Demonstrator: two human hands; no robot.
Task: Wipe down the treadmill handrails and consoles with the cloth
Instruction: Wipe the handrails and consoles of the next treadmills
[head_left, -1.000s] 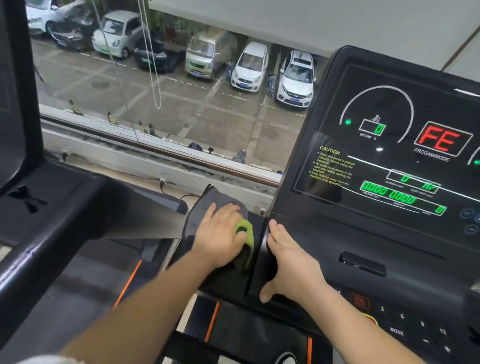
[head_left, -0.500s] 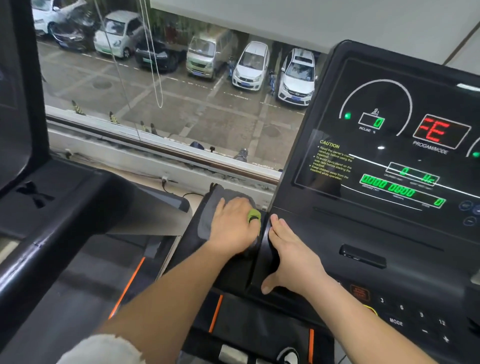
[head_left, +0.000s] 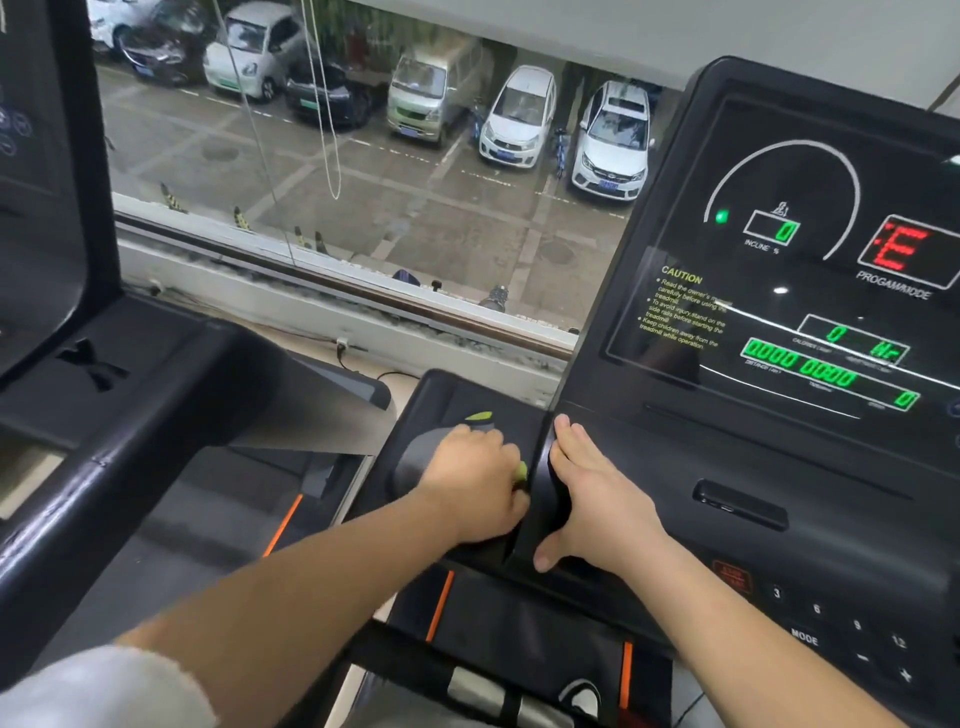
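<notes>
item 1, left grip (head_left: 475, 480): lying nearest, bearing down on the cloth (head_left: 415, 460), fingers seemingly curling round a bunched fold, though blur is softening the knuckles.

item 2, cloth: grey with a green edge, sitting under that grip on the black side wing (head_left: 452, 392) just left of the console (head_left: 675, 457). it is looking light, soft and limp, likely sliding easily on smooth plastic. best taken as a gathered wad under the palm.

item 3, right grip (head_left: 597, 493): fingers lying straight and together, thumb spreading apart, resting flat on the console's raised edge, holding nothing.

item 4, console: display glowing green and red, glossy, probably wanting lighter pressure.

item 5, neighbouring treadmill (head_left: 171, 384) standing at left, with parked cars (head_left: 613, 140) showing beyond the window.
</notes>
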